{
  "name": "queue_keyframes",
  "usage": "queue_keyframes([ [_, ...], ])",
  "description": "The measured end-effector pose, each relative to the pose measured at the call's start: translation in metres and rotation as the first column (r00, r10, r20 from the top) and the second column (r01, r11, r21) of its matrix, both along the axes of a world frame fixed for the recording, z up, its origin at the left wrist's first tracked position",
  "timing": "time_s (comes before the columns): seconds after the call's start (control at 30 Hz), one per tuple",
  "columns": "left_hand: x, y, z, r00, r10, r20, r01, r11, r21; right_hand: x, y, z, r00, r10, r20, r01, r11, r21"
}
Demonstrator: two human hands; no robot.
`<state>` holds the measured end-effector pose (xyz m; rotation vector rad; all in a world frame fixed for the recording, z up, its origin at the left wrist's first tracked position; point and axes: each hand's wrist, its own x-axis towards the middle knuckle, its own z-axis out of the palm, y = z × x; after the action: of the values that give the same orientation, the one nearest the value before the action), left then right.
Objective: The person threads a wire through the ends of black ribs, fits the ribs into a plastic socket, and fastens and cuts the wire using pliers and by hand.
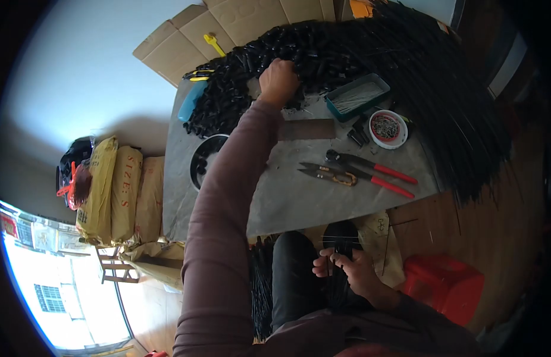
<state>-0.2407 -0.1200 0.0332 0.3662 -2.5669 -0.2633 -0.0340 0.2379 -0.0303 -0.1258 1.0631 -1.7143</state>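
Observation:
My left hand (pixel 278 82) reaches over the table into a heap of short black tubular pieces (pixel 222 98), its fingers bent down and hidden among them. Low in front of my lap, my right hand (pixel 347 268) pinches a black piece (pixel 342 250) with thin wires sticking out sideways. A teal tray of thin metal pins (pixel 359 97) lies to the right of my left hand. Beside it stands a white tub (pixel 388 129) with small metal bits.
Scissors (pixel 328 172) and red-handled cutters (pixel 376 175) lie on the grey table (pixel 275 208). Long black strands (pixel 448 107) hang over its right side. A metal bowl (pixel 198 163) stands at left. A red stool (pixel 445 285) is below right; sacks (pixel 127 190) stand at far left.

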Motion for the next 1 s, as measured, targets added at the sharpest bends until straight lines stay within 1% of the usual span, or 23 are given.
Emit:
queue_keyframes([
  [0.03,-0.014,-0.004,-0.005,0.984,0.117,0.137,-0.096,0.984,-0.150,-0.004,-0.001,-0.003,1.000,-0.006,0.024,0.004,0.998,0.059],
  [0.07,-0.027,-0.010,-0.009,0.945,0.152,0.291,-0.117,0.984,-0.133,-0.007,-0.002,-0.009,0.999,-0.009,0.037,0.006,0.998,0.069],
  [0.1,-0.033,-0.007,-0.008,0.941,0.147,0.306,-0.113,0.986,-0.125,-0.009,-0.001,-0.018,0.997,-0.023,0.076,0.020,0.999,0.046],
  [0.17,-0.039,-0.002,0.001,0.893,0.196,0.406,-0.111,0.968,-0.223,-0.012,-0.001,-0.033,0.991,-0.034,0.126,0.031,0.999,0.028],
  [0.23,-0.038,-0.010,0.009,0.884,0.211,0.416,-0.125,0.967,-0.224,-0.016,-0.002,-0.043,0.969,-0.007,0.249,-0.006,0.999,0.053],
  [0.3,-0.026,-0.024,0.026,0.980,0.078,0.183,-0.081,0.997,0.012,-0.015,-0.004,-0.038,0.975,0.001,0.223,-0.006,1.000,0.019],
  [0.33,-0.014,-0.030,0.038,0.987,-0.049,0.155,-0.029,0.887,0.461,-0.013,-0.005,-0.035,0.982,0.005,0.189,-0.002,1.000,-0.016],
  [0.37,0.003,-0.031,0.051,0.986,-0.148,0.074,0.027,0.585,0.811,-0.014,-0.006,-0.033,0.981,0.006,0.192,-0.001,1.000,-0.025],
  [0.4,0.017,-0.038,0.054,0.986,-0.147,0.078,0.024,0.589,0.808,-0.015,-0.006,-0.030,0.986,0.016,0.164,-0.016,1.000,-0.004],
  [0.43,0.030,-0.045,0.055,0.985,-0.172,0.006,0.054,0.345,0.937,-0.015,-0.006,-0.028,0.991,0.028,0.134,-0.030,0.999,0.017],
  [0.47,0.041,-0.047,0.053,0.982,-0.175,-0.070,0.084,0.074,0.994,-0.014,-0.005,-0.030,0.990,0.030,0.136,-0.032,0.999,0.013],
  [0.5,0.052,-0.040,0.050,0.983,-0.172,-0.068,0.083,0.079,0.993,-0.013,-0.004,-0.034,0.993,0.034,0.117,-0.033,0.999,-0.009],
  [0.57,0.066,-0.023,0.041,0.966,-0.257,0.005,0.115,0.448,0.887,-0.011,-0.004,-0.032,0.995,0.039,0.093,-0.036,0.999,-0.036],
  [0.6,0.065,-0.019,0.028,0.967,-0.257,0.002,0.118,0.451,0.885,-0.011,-0.004,-0.028,0.994,0.046,0.098,-0.044,0.999,-0.019],
  [0.63,0.063,-0.016,0.010,0.959,-0.284,0.022,0.203,0.736,0.645,-0.011,-0.004,-0.025,0.993,0.053,0.104,-0.054,0.999,-0.001],
  [0.67,0.060,-0.012,-0.003,0.953,-0.300,0.050,0.270,0.911,0.312,-0.010,-0.004,-0.023,0.994,0.055,0.099,-0.055,0.999,-0.003],
  [0.7,0.058,-0.007,-0.009,0.952,-0.301,0.047,0.273,0.911,0.310,-0.009,-0.005,-0.021,0.996,0.046,0.079,-0.045,0.999,-0.014],
  [0.77,0.053,0.004,-0.014,0.927,-0.153,0.342,0.178,0.983,-0.043,-0.005,-0.004,-0.019,0.998,0.029,0.062,-0.028,0.999,-0.025],
  [0.8,0.051,0.012,-0.009,0.922,-0.094,0.375,0.109,0.994,-0.019,-0.005,-0.004,-0.019,0.998,0.036,0.045,-0.034,0.998,-0.045],
  [0.83,0.050,0.013,-0.008,0.922,-0.102,0.372,0.118,0.993,-0.019,-0.004,-0.003,-0.020,0.999,0.042,0.026,-0.040,0.997,-0.064],
  [0.9,0.053,0.011,-0.003,0.971,-0.168,0.168,0.187,0.977,-0.104,-0.004,0.000,-0.020,0.999,0.047,0.012,-0.046,0.998,-0.040],
  [0.93,0.058,0.008,0.000,0.970,-0.174,0.170,0.192,0.977,-0.096,-0.004,0.001,-0.020,0.998,0.059,0.001,-0.059,0.998,-0.019],
  [1.0,0.078,0.024,0.029,0.940,-0.310,0.143,0.285,0.944,0.166,-0.006,0.002,-0.016,0.997,0.077,0.032,-0.075,0.996,-0.055],
])
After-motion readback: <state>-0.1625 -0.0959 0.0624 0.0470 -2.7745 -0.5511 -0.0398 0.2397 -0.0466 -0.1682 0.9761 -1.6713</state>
